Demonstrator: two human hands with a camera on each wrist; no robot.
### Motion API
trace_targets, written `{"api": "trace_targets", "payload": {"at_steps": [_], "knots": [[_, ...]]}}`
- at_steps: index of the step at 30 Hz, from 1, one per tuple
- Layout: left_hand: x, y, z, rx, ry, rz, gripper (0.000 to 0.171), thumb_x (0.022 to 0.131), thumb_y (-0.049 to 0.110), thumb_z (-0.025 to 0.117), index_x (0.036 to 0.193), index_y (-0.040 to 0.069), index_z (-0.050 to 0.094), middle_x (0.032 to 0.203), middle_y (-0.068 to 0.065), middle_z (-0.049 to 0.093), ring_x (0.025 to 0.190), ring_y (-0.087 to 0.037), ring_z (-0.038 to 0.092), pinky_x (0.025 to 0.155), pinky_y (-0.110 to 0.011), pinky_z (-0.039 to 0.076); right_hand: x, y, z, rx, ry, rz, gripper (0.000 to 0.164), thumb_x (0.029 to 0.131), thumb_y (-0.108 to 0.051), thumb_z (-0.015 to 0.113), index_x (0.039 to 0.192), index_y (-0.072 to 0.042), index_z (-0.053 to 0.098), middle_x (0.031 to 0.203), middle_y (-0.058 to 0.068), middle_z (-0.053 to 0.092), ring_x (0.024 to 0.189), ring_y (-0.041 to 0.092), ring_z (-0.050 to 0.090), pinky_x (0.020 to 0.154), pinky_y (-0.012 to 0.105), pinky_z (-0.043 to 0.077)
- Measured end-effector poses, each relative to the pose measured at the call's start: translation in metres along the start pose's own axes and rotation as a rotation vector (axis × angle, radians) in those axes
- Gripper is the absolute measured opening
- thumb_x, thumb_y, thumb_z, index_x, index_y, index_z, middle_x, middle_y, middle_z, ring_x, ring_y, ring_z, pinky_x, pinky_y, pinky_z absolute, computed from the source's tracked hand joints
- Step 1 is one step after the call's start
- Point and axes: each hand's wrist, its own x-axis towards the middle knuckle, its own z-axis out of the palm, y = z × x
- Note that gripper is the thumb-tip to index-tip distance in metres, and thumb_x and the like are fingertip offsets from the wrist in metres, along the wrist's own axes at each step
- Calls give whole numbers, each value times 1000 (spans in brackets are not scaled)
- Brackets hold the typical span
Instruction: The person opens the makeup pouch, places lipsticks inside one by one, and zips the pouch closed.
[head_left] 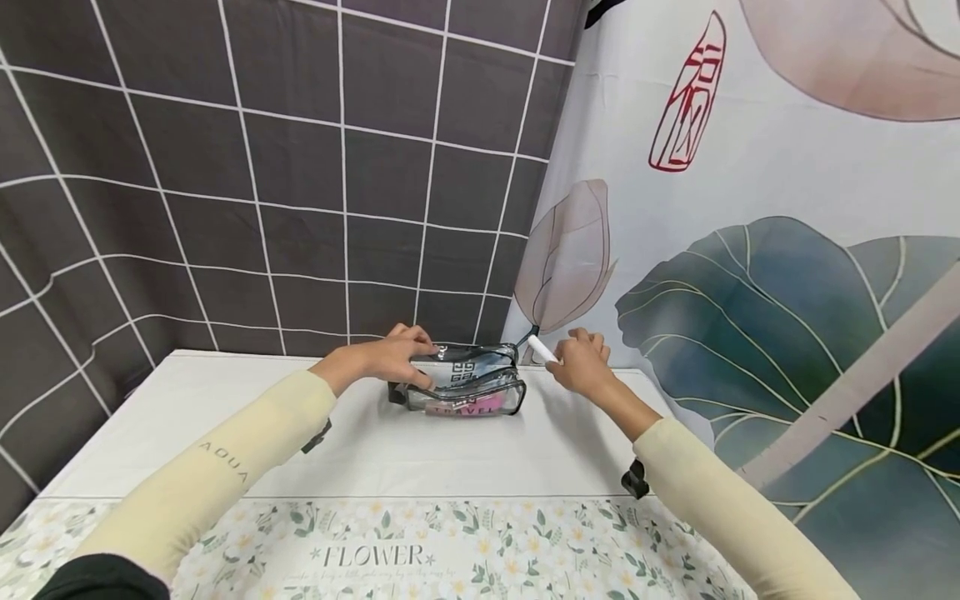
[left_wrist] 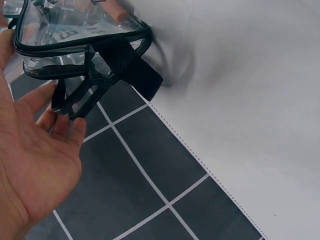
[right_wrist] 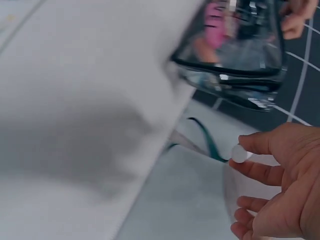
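A clear plastic pouch (head_left: 468, 385) with black trim and the word TRAVEL stands near the back of the table. Its top gapes, and a pink item (right_wrist: 215, 25) shows through the wall beside other small things. My left hand (head_left: 397, 358) grips the pouch at its left end, thumb at the front and fingers behind the black-edged top. A black strap (left_wrist: 132, 70) sticks out from that end. To the right of the pouch, my right hand (head_left: 582, 365) pinches a slim white stick (head_left: 542, 348) between thumb and forefinger, apart from the pouch. Its round end faces the right wrist camera.
The white tabletop (head_left: 360, 467) ends just behind the pouch, at a dark cloth with white grid lines (head_left: 300, 217). A leaf-printed curtain (head_left: 750, 317) hangs at the right. Along the front lies a floral mat (head_left: 420, 550) lettered FLOWER.
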Motion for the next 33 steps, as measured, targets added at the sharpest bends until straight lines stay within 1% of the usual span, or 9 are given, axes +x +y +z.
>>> {"api": "trace_targets", "payload": {"at_steps": [3,6,9,13,17,21,27,33], "knots": [[-1,0,0,-12,2,-5,86,97,45,76,168,2,51,168,-18,44,150,-38,33,127,-64,39,6,-9,-8,35,45,-26,27,105,-21,74,110,5,80,166,39,47,149,64,37,116,73,33],[-2,1,0,-20,4,-8,87,97,45,76,168,2,52,168,-19,44,150,-37,33,127,-64,39,9,-18,-15,77,76,-53,27,107,-22,74,113,4,79,170,35,46,151,62,36,118,74,32],[-2,1,0,-17,3,-10,87,97,46,76,168,3,52,168,-19,44,150,-37,33,127,-64,39,10,-29,-20,101,87,-77,28,108,-23,74,117,3,81,173,32,44,152,61,36,120,75,30],[-1,0,-1,-23,4,-11,88,97,46,76,169,3,51,169,-19,43,151,-38,33,127,-65,38,11,-44,-23,100,87,-114,29,108,-24,75,122,1,81,172,31,45,151,58,37,121,74,30],[-1,-3,-2,-30,4,-16,87,97,46,76,169,3,51,170,-19,42,151,-38,32,127,-66,38,11,-58,-20,92,58,-162,30,109,-24,74,127,-1,81,173,31,44,151,57,39,120,74,31],[-1,-4,-4,-35,6,-19,87,97,46,76,168,3,52,169,-18,43,150,-37,33,127,-65,38,12,-70,-15,74,40,-199,28,108,-24,75,127,-4,81,173,31,45,151,58,39,120,75,33],[-1,-2,-3,-37,-1,-20,87,97,46,77,168,3,51,169,-18,43,151,-37,33,127,-65,39,11,-80,-5,37,20,-230,25,109,-26,76,125,-7,83,173,30,45,151,57,40,112,69,38],[-1,2,-1,-28,-2,-29,88,96,47,77,169,3,51,168,-17,43,150,-36,33,126,-65,40,7,-89,4,28,-19,-242,25,107,-27,78,125,-10,83,174,30,43,153,56,37,115,69,36]]}}
